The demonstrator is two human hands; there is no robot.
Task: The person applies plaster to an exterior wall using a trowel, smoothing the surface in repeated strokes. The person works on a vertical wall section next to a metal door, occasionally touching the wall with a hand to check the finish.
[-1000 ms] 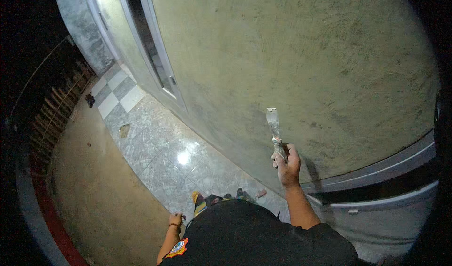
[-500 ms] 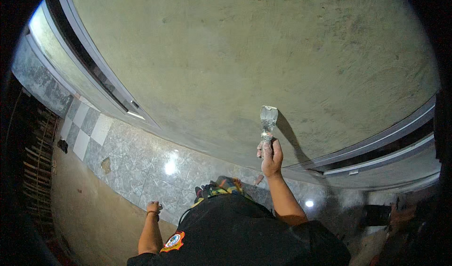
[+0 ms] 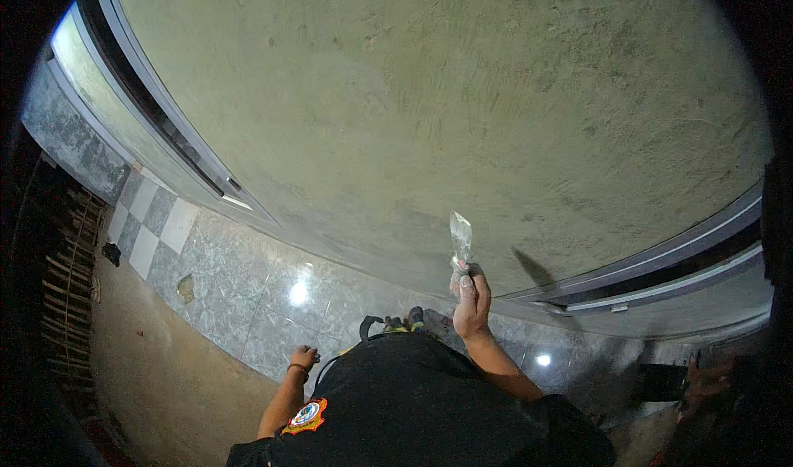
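My right hand (image 3: 472, 308) is closed round the handle of a putty knife (image 3: 461, 237), with its pale-smeared metal blade pointing up. Behind the knife is a plastered, greenish-beige wall (image 3: 396, 112); the blade's shadow falls on it to the right, apart from the blade. My left hand (image 3: 304, 357) hangs low by my side above the floor, fingers curled, with nothing visible in it. A dark band circles that wrist.
Grey glossy tiles (image 3: 231, 302) run along the wall's foot, bordering bare brown ground (image 3: 157, 360). A door or window frame (image 3: 165, 95) stands left, another frame (image 3: 661, 281) right. A stick fence (image 3: 66, 293) lies far left. A dark boxy object (image 3: 663, 382) sits lower right.
The putty knife has come down and turned so its blade shows narrower, and its shadow has separated from it. My left hand has shifted to the right and slightly up.
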